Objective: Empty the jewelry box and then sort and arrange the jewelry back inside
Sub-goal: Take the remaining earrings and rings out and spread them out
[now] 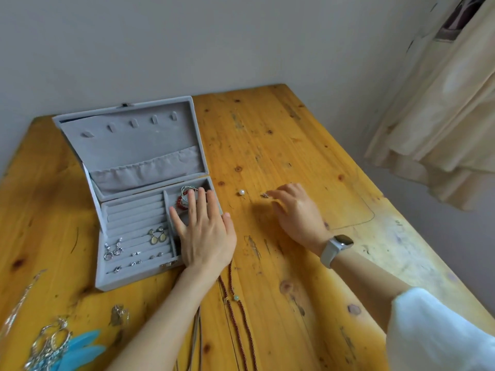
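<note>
Two hands over a yellow wooden table (281, 145). Left hand (203, 231) is spread flat, fingers straight, lying over the right-hand compartments of the grey jewelry box (139, 188); fingertips reach the red bead bracelet (180, 203) and silver bracelet (187, 189) in the far right compartment. Right hand (297, 210), w/ a pale smartwatch (336, 249) on the wrist, reaches fwd w/ fingers bent down; fingertips are at a small silver earring (265, 194) on the bare wood, touching or pinching – can't tell which.

Counts: 1 box, lid open & leaning back, 5 hooks in the lid + 1 gathered pocket. Ring rolls on the box's left side hold 1 pair of oval drop earrings (157, 235), 1 pair of silver hoop drops (113, 250) & approx 6 small studs (136, 253) in the near rows; far rolls bare. 1 loose pearl (242, 192) on the wood, between box & right hand. 1 dark red bead necklace (237, 311) w/ a pale green bead runs toward the near edge, beside a thin cord. Near-left corner: a heap of silver chains (48, 346), blue feather piece (80, 349), 1 small gold-ish pendant (119, 314).

Room: plain grey walls meet behind the table; cream curtain (439, 103) hangs at right. Box sits near the far-left edge; wood right of the box & beyond the right hand is scuffed, knotty and open to the far and right edges
</note>
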